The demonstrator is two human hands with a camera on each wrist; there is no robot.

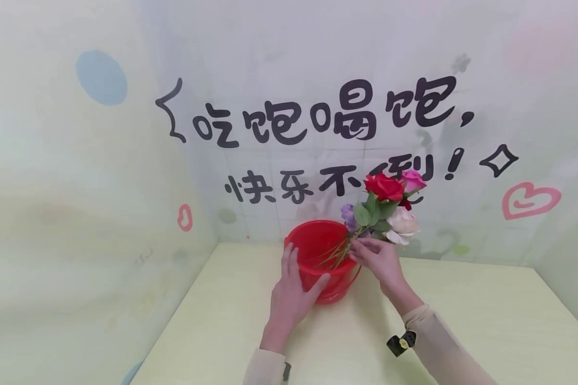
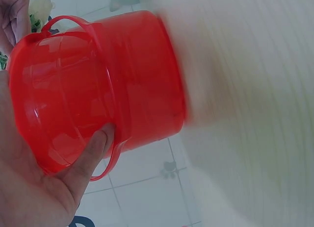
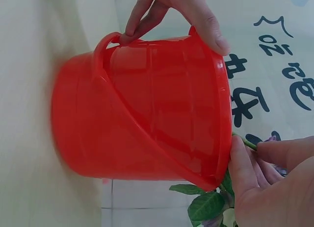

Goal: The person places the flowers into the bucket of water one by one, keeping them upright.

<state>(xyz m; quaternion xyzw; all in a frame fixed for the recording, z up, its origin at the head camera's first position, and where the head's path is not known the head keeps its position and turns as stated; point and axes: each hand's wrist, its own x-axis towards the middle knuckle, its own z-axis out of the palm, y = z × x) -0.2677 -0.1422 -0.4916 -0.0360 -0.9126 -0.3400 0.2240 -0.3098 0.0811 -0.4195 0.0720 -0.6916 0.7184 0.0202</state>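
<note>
A red bucket (image 1: 325, 286) stands upright on the table near the back wall. My left hand (image 1: 290, 294) grips its left side, with the thumb on the front wall and the fingers at the rim. My right hand (image 1: 379, 263) pinches the stems (image 1: 336, 255) of a bunch of flowers at the bucket's right rim. The stems slant down into the bucket; their ends are hard to make out. Outside the rim, the heads lean up and right: a red rose (image 1: 384, 187), a pink one (image 1: 413, 181), a whitish one (image 1: 403, 224) and a purple bloom (image 1: 348, 216), among green leaves (image 3: 206, 207).
The pale table (image 1: 486, 321) runs back to a printed wall (image 1: 289, 53) with black lettering and a pink heart (image 1: 531, 201). Another wall (image 1: 77, 214) borders the table on the left. The bucket's thin red handle (image 2: 112, 161) hangs down against its side.
</note>
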